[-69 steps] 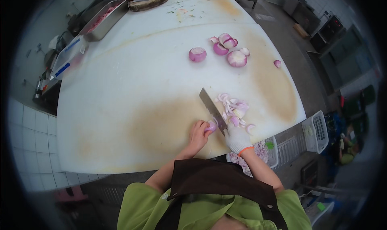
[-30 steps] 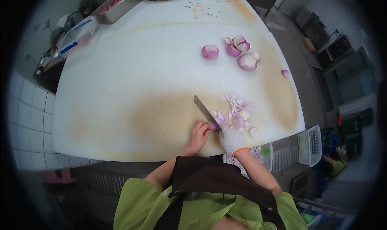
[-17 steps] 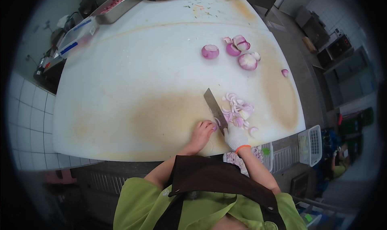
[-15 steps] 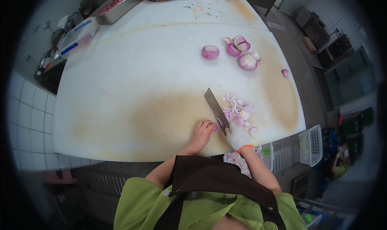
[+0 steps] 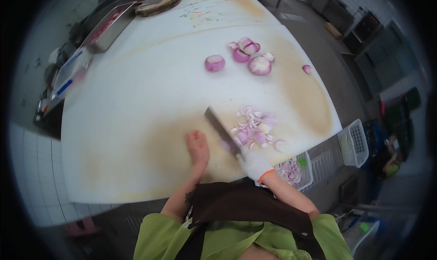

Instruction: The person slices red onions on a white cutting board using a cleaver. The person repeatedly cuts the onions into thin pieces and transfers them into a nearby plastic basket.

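Note:
My right hand (image 5: 256, 162), in a white glove with an orange cuff, grips the handle of a cleaver (image 5: 221, 131). The blade slants up and left, just above the board. Under its lower edge lies a small, blurred onion piece (image 5: 225, 145). My bare left hand (image 5: 197, 146) is apart from the blade, to its left, with fingers curled in and nothing visible in them. Sliced red onion (image 5: 255, 125) is heaped right of the cleaver. Farther back sit a peeled red onion (image 5: 215, 63), a cluster of onions (image 5: 248, 47) and another onion (image 5: 260, 65).
A white basket of cut onion (image 5: 291, 171) stands below the near edge of the white board (image 5: 123, 91), beside another white basket (image 5: 354, 144). Far left are a metal tray (image 5: 109, 30), a clear box (image 5: 73, 71) and a round wooden block (image 5: 158, 4). A small onion piece (image 5: 306, 69) lies near the right edge.
My left hand has left the onion piece and moved left. The cleaver and right hand have shifted left and off the slices. The whole view has turned slightly.

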The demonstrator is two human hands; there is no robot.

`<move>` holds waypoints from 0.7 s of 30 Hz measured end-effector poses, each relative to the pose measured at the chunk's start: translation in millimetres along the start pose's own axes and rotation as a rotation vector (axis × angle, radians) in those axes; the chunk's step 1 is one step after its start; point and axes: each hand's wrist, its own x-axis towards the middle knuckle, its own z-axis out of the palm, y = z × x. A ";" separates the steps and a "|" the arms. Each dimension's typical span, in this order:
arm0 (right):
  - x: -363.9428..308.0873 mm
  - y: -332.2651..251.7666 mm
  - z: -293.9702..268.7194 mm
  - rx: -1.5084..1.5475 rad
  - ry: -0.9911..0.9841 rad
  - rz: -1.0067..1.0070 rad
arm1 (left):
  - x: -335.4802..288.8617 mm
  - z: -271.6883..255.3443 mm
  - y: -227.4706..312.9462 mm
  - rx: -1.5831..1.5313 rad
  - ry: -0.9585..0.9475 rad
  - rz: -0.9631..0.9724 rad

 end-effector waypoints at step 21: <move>-110.2 104.2 26.2 0.356 0.303 0.714 | -47.5 272.9 132.0 -0.438 -1.431 0.478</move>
